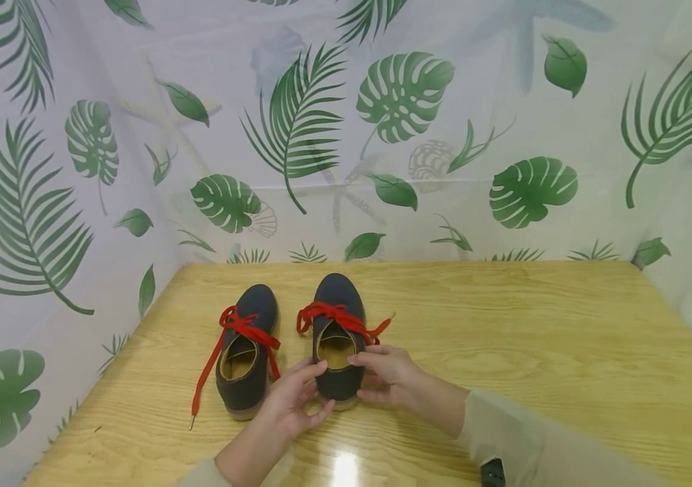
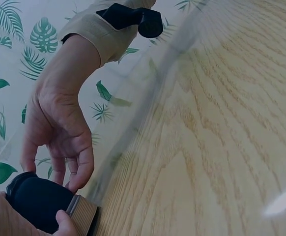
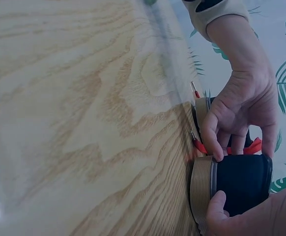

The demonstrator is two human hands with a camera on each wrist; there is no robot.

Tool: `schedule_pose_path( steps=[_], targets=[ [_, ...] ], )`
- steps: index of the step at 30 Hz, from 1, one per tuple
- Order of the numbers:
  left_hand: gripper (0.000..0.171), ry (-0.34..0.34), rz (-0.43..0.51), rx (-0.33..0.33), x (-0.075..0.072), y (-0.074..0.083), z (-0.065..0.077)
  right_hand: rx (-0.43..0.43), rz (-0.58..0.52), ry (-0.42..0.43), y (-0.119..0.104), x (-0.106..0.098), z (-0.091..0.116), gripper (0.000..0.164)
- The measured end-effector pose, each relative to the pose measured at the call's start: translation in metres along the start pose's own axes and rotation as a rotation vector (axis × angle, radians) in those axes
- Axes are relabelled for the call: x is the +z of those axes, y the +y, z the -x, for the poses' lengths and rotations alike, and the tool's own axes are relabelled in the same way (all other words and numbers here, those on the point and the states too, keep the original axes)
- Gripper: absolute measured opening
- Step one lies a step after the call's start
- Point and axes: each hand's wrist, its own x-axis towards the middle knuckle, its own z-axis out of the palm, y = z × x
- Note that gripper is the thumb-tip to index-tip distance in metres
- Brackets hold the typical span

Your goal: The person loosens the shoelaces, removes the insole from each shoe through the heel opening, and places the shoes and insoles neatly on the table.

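Cloth [image 1: 406, 196] with green leaf print stands behind the wood-grain table [image 1: 534, 338] and along both its sides. Pale sleeves [image 1: 513, 433] on both forearms. Two dark shoes on the table, left of its middle, toes pointing away from the person: shoe A [image 1: 337, 382] in front of the person, between the hands; shoe B [image 1: 242, 389] to its left, apart from it, opening up, untouched. Left hand [image 1: 291, 402] and right hand [image 1: 391, 375] both clamped on shoe A, one from each side at the heel end, digits at the collar and lower down near the sole [image 3: 201, 187], which is tan and ribbed. Whether the heel is lifted: cannot tell. Red lace A [image 1: 339, 313] lies across the front of its shoe, opening behind it; red lace B [image 1: 248, 328] is looped, one end trailing onto the table. Black device [image 1: 492, 472] at the right sleeve. Metal tip [image 1: 191, 423] on the trailing end.
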Motion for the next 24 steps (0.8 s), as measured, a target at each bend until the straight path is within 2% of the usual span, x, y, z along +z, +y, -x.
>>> schedule_pose_path(
  steps=[8, 14, 24],
  targets=[
    [0.066, -0.045, -0.060, -0.002, 0.003, -0.003, -0.005, -0.017, -0.004, 0.021, -0.001, -0.008, 0.006, 0.055],
    [0.071, -0.047, -0.058, -0.023, 0.007, -0.006, -0.006, -0.017, 0.004, 0.037, 0.000, -0.015, 0.008, 0.054],
    [0.072, -0.084, -0.093, -0.004, 0.015, -0.012, -0.004, -0.033, 0.024, 0.050, -0.002, -0.026, 0.015, 0.055]
  ],
)
